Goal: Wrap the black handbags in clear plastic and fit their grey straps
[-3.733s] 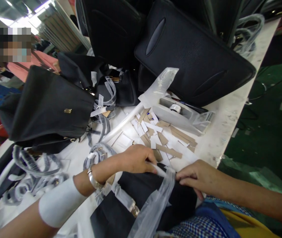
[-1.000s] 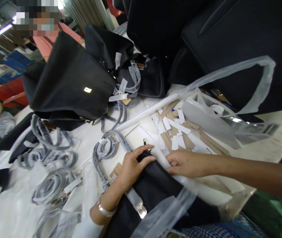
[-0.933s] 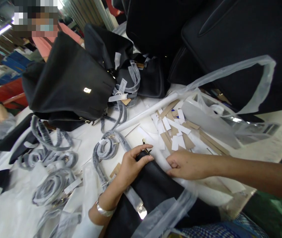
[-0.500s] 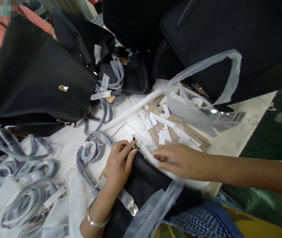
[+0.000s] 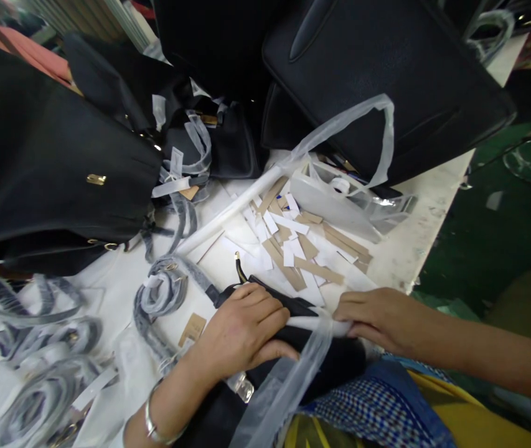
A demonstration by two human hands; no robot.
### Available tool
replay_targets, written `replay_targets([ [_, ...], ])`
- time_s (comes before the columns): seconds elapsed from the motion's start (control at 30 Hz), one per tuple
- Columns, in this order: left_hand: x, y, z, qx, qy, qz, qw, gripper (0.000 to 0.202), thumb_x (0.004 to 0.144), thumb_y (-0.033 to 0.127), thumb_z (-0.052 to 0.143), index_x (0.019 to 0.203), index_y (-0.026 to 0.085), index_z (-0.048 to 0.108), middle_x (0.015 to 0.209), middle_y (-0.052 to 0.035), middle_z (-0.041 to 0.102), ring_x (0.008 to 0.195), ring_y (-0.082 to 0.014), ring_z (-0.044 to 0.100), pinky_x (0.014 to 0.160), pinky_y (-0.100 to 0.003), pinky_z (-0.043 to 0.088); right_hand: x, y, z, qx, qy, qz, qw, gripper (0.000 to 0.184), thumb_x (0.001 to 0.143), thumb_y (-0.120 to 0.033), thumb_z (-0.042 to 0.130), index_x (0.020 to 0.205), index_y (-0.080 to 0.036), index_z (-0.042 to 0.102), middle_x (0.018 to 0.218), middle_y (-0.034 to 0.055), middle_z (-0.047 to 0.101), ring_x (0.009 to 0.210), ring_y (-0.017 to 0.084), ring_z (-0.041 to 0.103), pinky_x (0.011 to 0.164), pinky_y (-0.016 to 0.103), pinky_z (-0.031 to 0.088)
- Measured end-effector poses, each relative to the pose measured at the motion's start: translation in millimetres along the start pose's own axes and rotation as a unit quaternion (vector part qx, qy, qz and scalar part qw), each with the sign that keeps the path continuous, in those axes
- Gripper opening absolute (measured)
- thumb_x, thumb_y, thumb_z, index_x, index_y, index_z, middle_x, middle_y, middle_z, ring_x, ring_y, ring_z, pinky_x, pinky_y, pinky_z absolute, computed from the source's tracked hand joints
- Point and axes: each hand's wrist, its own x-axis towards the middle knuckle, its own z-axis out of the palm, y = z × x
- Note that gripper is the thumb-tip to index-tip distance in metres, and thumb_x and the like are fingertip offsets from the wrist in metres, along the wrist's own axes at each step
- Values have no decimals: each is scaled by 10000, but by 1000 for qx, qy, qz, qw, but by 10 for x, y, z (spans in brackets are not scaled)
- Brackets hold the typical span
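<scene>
Where the left hand [image 5: 241,330] is: flat and open, palm down on the small black bag [image 5: 340,367], fingertips touching the white roll.
Right hand [image 5: 372,314]: fingers curled shut, pinching the end of the white roll [image 5: 314,323].
Small black bag: at the near edge of the table [image 5: 414,242], under both hands and partly over the person's lap. I think it could slide off if the left hand lets up, since so little of it lies on the table.
White roll: lies across the top of the bag between the 2 hands. Only 1 end is pinched, so a hard pull could bend it or tug it out from under the left fingers.
Clear plastic strip [image 5: 284,386]: hangs loose from the roll down toward the lap. It looks thin, and a sharp pull could stretch or rip it.
Gold hook [image 5: 238,269]: sticks up from the bag just past the left hand. It could catch the plastic or poke a finger.
Paper strips [image 5: 302,249]: a loose pile just past the hands, near the table edge. A wide swing of the right arm could knock some off.
Grey straps [image 5: 157,292]: coiled just beside the left hand. They could tangle with the bag if it gets dragged that way.
</scene>
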Motion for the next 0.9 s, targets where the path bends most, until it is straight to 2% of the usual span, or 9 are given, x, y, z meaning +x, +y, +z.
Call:
replay_targets([
  [0.13, 94, 22, -40, -38, -67, 3, 997, 490, 932, 643, 480, 907, 178, 633, 822, -44, 662, 797, -217, 612, 776, -370, 438, 31, 20, 52, -22, 6, -53, 998, 212, 953, -139, 426, 958, -195, 630, 951, 75, 667, 816, 184, 614, 720, 294, 453],
  [0.27, 135, 54, -81, -73, -66, 34, 995, 363, 1000, 498, 467, 914, 187, 633, 797, -24, 639, 773, -190, 589, 764, -352, 411, 40, 51, 218, 105, 96, -48, 989, 206, 920, -82, 455, 902, -209, 616, 1014, 63, 673, 942, 170, 634, 812, 285, 487],
  [0.37, 105, 108, -90, -57, -48, 37, 997, 310, 1020, 423, 462, 903, 185, 622, 784, -13, 627, 755, -182, 565, 754, -348, 393, 35, 24, 289, 149, 144, 11, 978, 182, 894, -91, 510, 865, -216, 639, 1279, 75, 611, 1188, 198, 585, 955, 316, 481],
  [0.47, 73, 136, -71, -24, -36, 28, 999, 307, 1008, 441, 489, 887, 187, 611, 773, -3, 619, 736, -182, 545, 742, -347, 382, -2, -45, 284, 96, 155, 61, 981, 227, 916, -112, 480, 931, -220, 679, 1530, 73, 412, 1302, 240, 521, 1057, 380, 442],
  [0.53, 63, 136, -59, -10, -31, 27, 999, 313, 998, 466, 496, 942, 183, 620, 792, -3, 630, 751, -182, 547, 766, -347, 389, -37, -96, 261, 61, 164, 77, 982, 296, 919, -107, 453, 1044, -225, 695, 1522, 102, 416, 1160, 226, 618, 1001, 382, 491],
  [0.6, 62, 130, -58, -5, -24, 25, 999, 337, 996, 481, 485, 1050, 176, 620, 834, -10, 650, 785, -182, 558, 812, -347, 400, -65, -138, 234, 55, 159, 74, 983, 344, 915, -121, 466, 1140, -238, 698, 1384, 117, 552, 1039, 215, 665, 931, 371, 537],
  [0.67, 62, 127, -65, -11, -24, 18, 999, 355, 1003, 485, 471, 1108, 176, 610, 860, -17, 660, 811, -181, 566, 840, -348, 405, -76, -167, 212, 89, 147, 73, 982, 315, 912, -181, 528, 1154, -257, 716, 1221, 98, 661, 1056, 237, 666, 926, 378, 552],
  [0.8, 55, 133, -51, -24, -26, 14, 999, 315, 1020, 455, 456, 1030, 185, 620, 839, -22, 653, 803, -183, 573, 817, -350, 410, -51, -177, 213, 239, 137, 158, 948, 257, 865, -374, 662, 1081, -271, 754, 1225, 79, 692, 1108, 274, 661, 942, 414, 566],
  [0.9, 31, 156, -5, -9, 13, 37, 999, 283, 1025, 409, 467, 1017, 175, 626, 790, -12, 653, 751, -173, 565, 795, -342, 417, -14, -144, 248, 284, 157, 199, 925, 234, 838, -463, 691, 909, -257, 775, 1315, 78, 639, 1164, 289, 633, 975, 420, 544],
])
